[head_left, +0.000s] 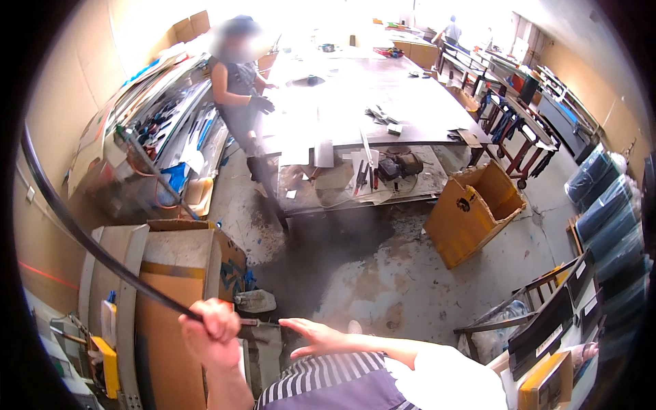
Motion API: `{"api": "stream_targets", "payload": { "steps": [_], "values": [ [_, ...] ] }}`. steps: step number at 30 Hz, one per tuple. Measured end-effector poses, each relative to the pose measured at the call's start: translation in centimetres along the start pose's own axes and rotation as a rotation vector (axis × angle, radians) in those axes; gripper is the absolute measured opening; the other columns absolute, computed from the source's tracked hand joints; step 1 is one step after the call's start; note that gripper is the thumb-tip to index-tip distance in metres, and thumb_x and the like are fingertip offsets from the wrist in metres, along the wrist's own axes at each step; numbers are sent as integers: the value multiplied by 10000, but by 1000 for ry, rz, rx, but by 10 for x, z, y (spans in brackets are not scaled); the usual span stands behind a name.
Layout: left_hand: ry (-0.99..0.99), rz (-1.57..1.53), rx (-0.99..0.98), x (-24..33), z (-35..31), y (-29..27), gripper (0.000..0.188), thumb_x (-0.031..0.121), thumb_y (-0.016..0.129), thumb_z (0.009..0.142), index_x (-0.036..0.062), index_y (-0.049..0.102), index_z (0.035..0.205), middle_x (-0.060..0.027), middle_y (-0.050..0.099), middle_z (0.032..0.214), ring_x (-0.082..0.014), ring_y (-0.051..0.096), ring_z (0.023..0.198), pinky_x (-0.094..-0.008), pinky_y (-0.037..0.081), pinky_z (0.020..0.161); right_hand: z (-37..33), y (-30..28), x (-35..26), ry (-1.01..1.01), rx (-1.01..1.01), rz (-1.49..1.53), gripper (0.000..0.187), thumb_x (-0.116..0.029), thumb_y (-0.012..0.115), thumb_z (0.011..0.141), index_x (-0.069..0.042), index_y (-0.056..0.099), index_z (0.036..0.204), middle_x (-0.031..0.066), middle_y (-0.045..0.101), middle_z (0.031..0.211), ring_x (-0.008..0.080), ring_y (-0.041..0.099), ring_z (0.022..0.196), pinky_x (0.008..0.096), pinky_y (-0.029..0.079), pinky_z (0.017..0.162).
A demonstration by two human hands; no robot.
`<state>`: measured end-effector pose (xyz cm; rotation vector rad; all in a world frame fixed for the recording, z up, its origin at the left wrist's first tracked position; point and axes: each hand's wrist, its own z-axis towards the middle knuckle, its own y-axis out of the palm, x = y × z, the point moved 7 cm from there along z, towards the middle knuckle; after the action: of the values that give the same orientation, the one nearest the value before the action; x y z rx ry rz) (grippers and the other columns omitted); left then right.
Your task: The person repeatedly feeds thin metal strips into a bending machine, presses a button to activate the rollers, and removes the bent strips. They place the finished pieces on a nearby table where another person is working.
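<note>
My left hand (213, 329) is closed round a long black hose-like tube (109, 254), which runs up to the left edge of the head view. Past my fist a thin metal-looking end piece (260, 322) sticks out to the right. My right hand (316, 336) is open, palm down with fingers stretched toward that tip. Whether its fingertips touch the tip I cannot tell. Below both hands shows my striped and purple clothing (328, 379).
A large work table (410, 89) stands ahead, with tools on it and a lower shelf. Beside it, at left, stands a co-worker (239, 89) in dark gloves. An open cardboard box (471, 215) sits right of centre, stacked cartons (174, 287) at left, wrapped rolls (608, 212) along the right.
</note>
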<state>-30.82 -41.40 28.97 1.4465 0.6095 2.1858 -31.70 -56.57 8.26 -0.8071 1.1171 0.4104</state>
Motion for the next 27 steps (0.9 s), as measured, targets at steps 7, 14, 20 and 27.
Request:
{"api": "stream_targets", "payload": {
  "steps": [7,14,20,27],
  "values": [
    [-148,299,-309,-167,111,120,552,409,602,944,54,495,1353,-94,530,1220,-174,502,1102,-327,393,920,-90,-152,80,367,621,294,170,-146,612,964,-6,676,1036,5,676,857,56,568,781,253,486,691],
    [-441,708,-512,-311,120,68,346,59,635,914,52,571,1253,-48,510,1184,-133,554,1043,-268,466,896,-166,-214,125,596,1114,150,188,-169,645,942,-14,674,838,-50,540,607,48,449,540,237,355,493],
    [-706,887,-682,-391,124,-1,351,261,650,898,57,617,1182,-142,574,1174,-244,641,993,-375,508,901,-181,-196,204,907,1133,148,239,-204,653,900,-5,669,769,-9,548,564,67,468,532,274,368,491],
    [-847,1045,-1001,-432,170,-76,397,336,604,911,55,612,1191,-186,596,1176,-351,539,1155,-446,439,988,-109,-228,290,1047,1118,39,279,-275,652,856,-25,664,733,63,570,556,132,538,535,340,434,537]
  ]
}}
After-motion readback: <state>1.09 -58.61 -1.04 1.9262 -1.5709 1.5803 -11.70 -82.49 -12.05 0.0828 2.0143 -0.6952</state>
